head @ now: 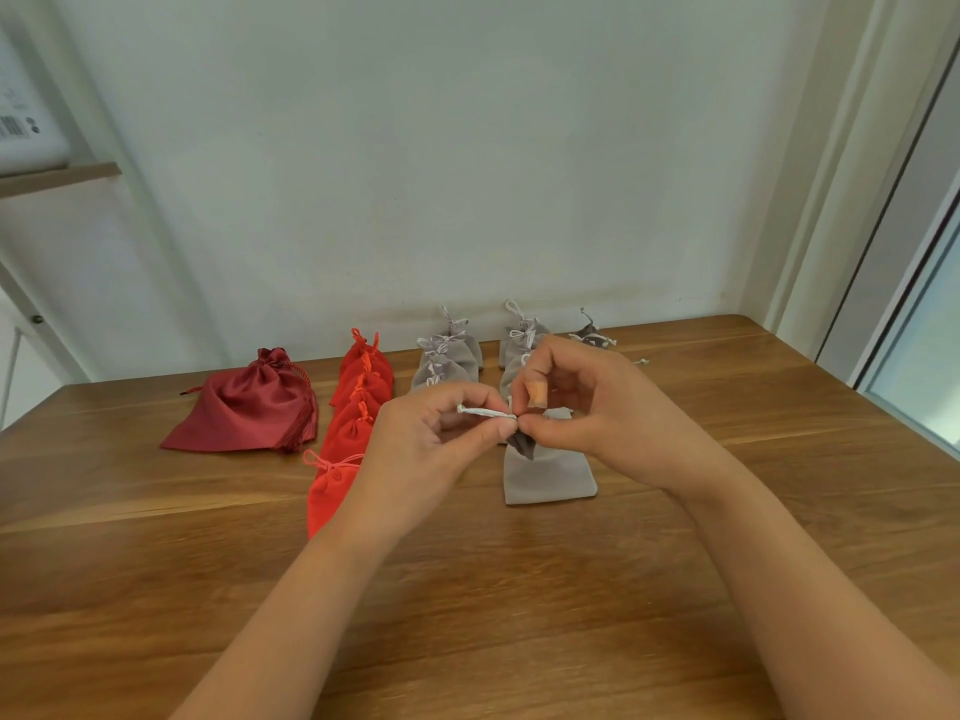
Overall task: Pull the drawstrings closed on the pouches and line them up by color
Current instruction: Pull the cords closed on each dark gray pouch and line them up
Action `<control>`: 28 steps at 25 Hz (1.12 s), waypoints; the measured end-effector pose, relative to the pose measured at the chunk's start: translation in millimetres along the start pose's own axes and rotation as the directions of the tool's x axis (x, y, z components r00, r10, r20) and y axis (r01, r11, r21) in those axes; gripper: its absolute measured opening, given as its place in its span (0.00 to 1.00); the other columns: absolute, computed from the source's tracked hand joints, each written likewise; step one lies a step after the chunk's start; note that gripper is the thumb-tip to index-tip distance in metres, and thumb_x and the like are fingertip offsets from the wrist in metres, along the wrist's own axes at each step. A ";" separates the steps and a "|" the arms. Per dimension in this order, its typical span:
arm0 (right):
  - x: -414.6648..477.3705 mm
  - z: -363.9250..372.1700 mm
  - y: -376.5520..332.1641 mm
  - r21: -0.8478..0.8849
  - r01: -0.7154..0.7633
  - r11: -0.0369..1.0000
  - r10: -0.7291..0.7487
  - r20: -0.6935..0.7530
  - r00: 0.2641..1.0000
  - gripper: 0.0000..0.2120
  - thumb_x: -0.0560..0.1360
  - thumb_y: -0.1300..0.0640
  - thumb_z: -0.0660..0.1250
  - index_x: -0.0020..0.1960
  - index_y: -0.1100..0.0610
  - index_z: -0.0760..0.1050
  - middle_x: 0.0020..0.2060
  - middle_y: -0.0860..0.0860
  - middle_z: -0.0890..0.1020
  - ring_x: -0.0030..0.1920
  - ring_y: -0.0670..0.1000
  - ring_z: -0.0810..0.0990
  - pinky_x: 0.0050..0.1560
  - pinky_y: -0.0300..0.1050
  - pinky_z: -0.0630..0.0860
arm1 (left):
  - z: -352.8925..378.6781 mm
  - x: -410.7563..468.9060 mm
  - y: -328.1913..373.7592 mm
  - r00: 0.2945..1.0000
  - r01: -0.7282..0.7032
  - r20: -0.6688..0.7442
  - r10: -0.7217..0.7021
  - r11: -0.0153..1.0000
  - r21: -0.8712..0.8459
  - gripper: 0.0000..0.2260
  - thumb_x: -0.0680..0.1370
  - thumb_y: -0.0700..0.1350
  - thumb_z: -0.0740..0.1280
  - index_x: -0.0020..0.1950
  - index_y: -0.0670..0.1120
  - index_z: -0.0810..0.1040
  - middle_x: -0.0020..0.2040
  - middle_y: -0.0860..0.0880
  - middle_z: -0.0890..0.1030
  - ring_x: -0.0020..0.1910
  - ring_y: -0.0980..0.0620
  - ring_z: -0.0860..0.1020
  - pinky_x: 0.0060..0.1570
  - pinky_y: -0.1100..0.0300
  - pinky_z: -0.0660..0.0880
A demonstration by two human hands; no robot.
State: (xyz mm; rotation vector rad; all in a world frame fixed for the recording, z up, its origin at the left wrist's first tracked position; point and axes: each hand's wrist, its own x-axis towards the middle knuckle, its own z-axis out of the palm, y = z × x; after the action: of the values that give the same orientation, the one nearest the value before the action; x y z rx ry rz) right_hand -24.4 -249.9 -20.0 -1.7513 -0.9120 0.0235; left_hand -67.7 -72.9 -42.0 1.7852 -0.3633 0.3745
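Six or so red pouches (358, 392), one maroon pouch (244, 407). Our left hand (415, 449) and right hand (597, 407) fingers pinch the cord (485, 412) of a grey pouch (550, 480), partly hiding grey rows (447, 356).

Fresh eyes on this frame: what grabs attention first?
Mid-table, the left hand pinches a white drawstring while the right hand pinches the neck of a grey pouch whose body lies on the wooden table. Behind them, a row of bright red pouches runs toward the wall, with grey pouch rows to its right. A larger dark red satin pouch sits apart at far left.
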 end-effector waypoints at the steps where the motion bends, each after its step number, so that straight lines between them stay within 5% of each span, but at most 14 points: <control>1: -0.1 -1.6 -0.2 0.035 -0.021 0.999 0.020 0.017 1.000 0.12 0.71 0.71 0.69 0.41 0.58 0.69 0.41 0.55 0.81 0.44 0.53 0.80 0.47 0.43 0.78 | 0.7 0.0 -0.4 1.000 0.002 0.011 -0.002 1.000 -0.010 0.03 0.70 0.39 0.72 0.43 0.44 0.81 0.37 0.51 0.84 0.38 0.59 0.82 0.38 0.70 0.73; 13: -0.5 6.4 -4.1 0.107 -0.057 0.993 0.051 0.051 0.997 0.15 0.69 0.75 0.65 0.39 0.58 0.63 0.37 0.55 0.77 0.39 0.49 0.75 0.43 0.45 0.75 | -5.4 3.8 4.2 0.993 0.080 0.094 -0.073 0.994 -0.068 0.09 0.68 0.35 0.72 0.35 0.50 0.82 0.33 0.51 0.82 0.34 0.56 0.81 0.36 0.66 0.75; 17: 0.3 5.4 -4.1 0.180 -0.045 0.983 0.040 0.032 0.999 0.16 0.71 0.75 0.65 0.40 0.58 0.63 0.39 0.56 0.77 0.40 0.50 0.75 0.41 0.42 0.74 | 1.5 2.9 4.7 0.992 0.128 0.048 -0.121 0.973 -0.194 0.10 0.74 0.29 0.65 0.40 0.42 0.79 0.34 0.51 0.83 0.37 0.54 0.82 0.39 0.63 0.79; 21: 0.5 6.7 -4.6 0.169 -0.039 0.985 0.041 -0.006 0.999 0.16 0.71 0.76 0.65 0.39 0.59 0.63 0.39 0.57 0.77 0.38 0.48 0.75 0.36 0.36 0.74 | 4.0 3.7 0.4 0.992 0.127 0.008 -0.128 0.971 -0.203 0.08 0.74 0.30 0.67 0.42 0.42 0.80 0.35 0.49 0.83 0.37 0.52 0.82 0.40 0.61 0.79; 24: 0.3 6.6 -3.7 0.116 -0.034 0.993 0.035 -0.009 0.999 0.15 0.70 0.74 0.65 0.39 0.59 0.63 0.40 0.61 0.78 0.38 0.48 0.76 0.37 0.36 0.74 | -2.4 4.8 -0.6 0.994 0.103 0.044 -0.098 0.987 -0.123 0.05 0.67 0.40 0.72 0.37 0.50 0.82 0.33 0.50 0.80 0.35 0.47 0.76 0.39 0.54 0.72; 28: -0.6 8.4 -5.6 0.079 -0.029 0.996 0.028 0.021 0.999 0.14 0.70 0.73 0.66 0.39 0.61 0.62 0.40 0.62 0.77 0.39 0.47 0.77 0.40 0.39 0.75 | -2.3 4.9 -1.9 0.998 0.048 0.045 -0.047 0.998 -0.029 0.08 0.68 0.38 0.67 0.34 0.51 0.80 0.31 0.54 0.78 0.31 0.57 0.74 0.32 0.64 0.70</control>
State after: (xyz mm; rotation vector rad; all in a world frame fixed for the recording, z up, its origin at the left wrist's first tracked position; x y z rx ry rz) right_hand -31.6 -242.9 -18.9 -1.6927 -0.8888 0.0950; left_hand -62.6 -70.5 -40.9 1.7714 -0.3558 0.2946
